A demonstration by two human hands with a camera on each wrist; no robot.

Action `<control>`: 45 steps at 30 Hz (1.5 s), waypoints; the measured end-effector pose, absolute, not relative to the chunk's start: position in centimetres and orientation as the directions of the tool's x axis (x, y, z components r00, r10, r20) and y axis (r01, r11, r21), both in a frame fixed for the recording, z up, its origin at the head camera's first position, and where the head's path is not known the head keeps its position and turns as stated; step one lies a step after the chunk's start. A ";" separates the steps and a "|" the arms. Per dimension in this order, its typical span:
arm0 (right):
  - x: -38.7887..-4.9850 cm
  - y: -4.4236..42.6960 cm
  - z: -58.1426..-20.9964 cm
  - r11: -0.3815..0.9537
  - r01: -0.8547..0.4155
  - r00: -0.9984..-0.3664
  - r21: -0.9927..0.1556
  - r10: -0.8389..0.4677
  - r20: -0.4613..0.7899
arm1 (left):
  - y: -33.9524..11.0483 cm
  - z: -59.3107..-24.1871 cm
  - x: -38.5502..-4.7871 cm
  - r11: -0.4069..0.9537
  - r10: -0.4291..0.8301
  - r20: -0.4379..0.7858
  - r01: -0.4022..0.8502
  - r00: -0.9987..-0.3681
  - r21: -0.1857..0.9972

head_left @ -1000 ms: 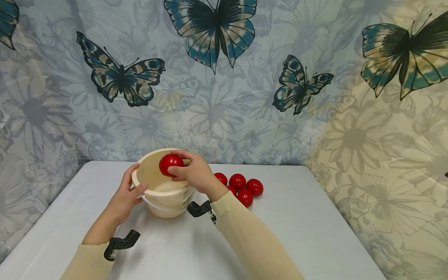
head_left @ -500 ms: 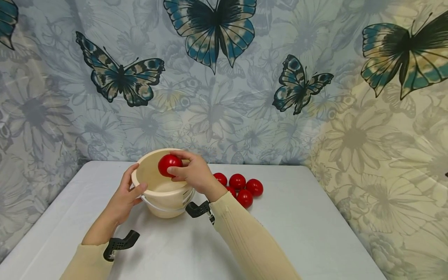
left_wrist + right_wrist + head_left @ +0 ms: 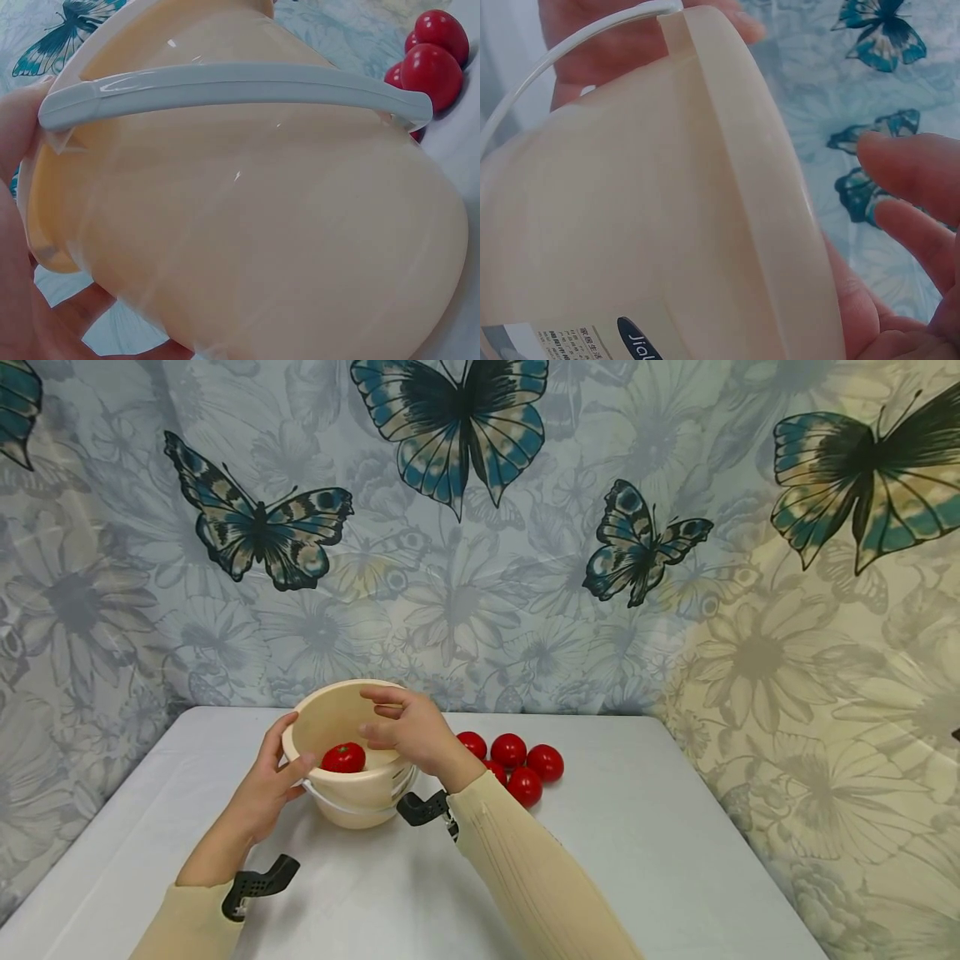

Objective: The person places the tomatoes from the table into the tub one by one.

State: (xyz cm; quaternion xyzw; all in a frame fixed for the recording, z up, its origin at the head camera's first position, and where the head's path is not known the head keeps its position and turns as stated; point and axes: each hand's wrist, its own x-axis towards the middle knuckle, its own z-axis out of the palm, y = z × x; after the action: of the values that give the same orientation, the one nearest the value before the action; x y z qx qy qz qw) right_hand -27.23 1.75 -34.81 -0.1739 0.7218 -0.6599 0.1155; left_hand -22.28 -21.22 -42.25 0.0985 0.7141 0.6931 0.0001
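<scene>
A cream plastic bucket [image 3: 352, 789] with a pale handle [image 3: 232, 84] stands on the table, its mouth tipped toward the head camera. My left hand [image 3: 262, 787] holds its left rim, thumb on the near side and fingers round the outside. Inside the bucket, by the near wall, is a red tomato [image 3: 343, 758]; whether it touches the bottom cannot be seen. Over the right rim hovers my right hand [image 3: 422, 737], fingers parted and holding nothing. In the right wrist view its fingertips [image 3: 892, 161] are apart from each other, beyond the rim.
Several red tomatoes [image 3: 509, 749] lie grouped to the right of the bucket, some partly behind the right forearm. A white cloth covers the table [image 3: 645, 843]. Behind it hangs a butterfly-patterned backdrop [image 3: 465, 602]. A printed label [image 3: 630, 337] is on the bucket's side.
My right hand has let go of the tomato, which has dropped down and left into the bucket. The fingers have spread apart. My left hand and the bucket have stayed in place.
</scene>
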 end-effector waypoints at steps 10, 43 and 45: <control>-27.2 1.9 -34.5 0.102 -0.087 -0.914 -0.991 -0.403 0.038 | -21.3 -42.0 -22.2 0.027 0.136 0.134 0.138 -0.982 0.990; -24.8 7.6 -36.6 -0.485 -0.004 -0.862 -0.875 -0.442 0.249 | -21.3 -42.1 -22.4 0.020 0.134 0.136 0.139 -0.982 0.990; -24.5 9.0 -37.0 -0.509 0.013 -0.873 -0.861 -0.426 0.238 | -21.3 -42.2 -22.4 0.018 0.133 0.136 0.140 -0.982 0.990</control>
State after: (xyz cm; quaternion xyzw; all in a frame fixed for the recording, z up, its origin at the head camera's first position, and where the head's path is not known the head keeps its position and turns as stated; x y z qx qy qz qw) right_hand -24.54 9.01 -37.01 -0.2158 0.4781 -0.8414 0.1304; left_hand -22.41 -21.27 -42.21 0.0958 0.7133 0.6943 -0.0024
